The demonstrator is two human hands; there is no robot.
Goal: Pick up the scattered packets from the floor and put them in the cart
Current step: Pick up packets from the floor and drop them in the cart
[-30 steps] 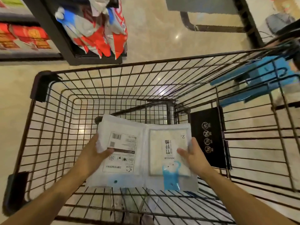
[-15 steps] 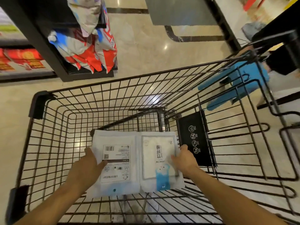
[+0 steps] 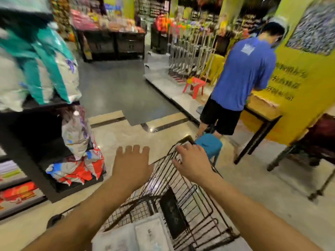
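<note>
This is a shop of the self-service kind. At 9 o'clock a black shelf unit [image 3: 34, 171] carries colourful printed plastic bags [image 3: 78, 167], at 12 o'clock dark display stands [image 3: 116, 44] are piled with bright packed goods, and at 1 o'clock stands a long row of pale long-handled cleaning tools [image 3: 184, 51]. A black wire shopping cart [image 3: 172, 212] is at 6 o'clock on the polished beige tile floor [image 3: 126, 134], and at 3 o'clock is a yellow wall with printed signs [image 3: 297, 84].

We find the packets [image 3: 137, 234] in the cart [image 3: 172, 212], nearer us than our left hand [image 3: 132, 165] and right hand [image 3: 192, 162]; shelf [image 3: 27, 160] left of them, stool [image 3: 208, 144] just beyond the right.
</note>
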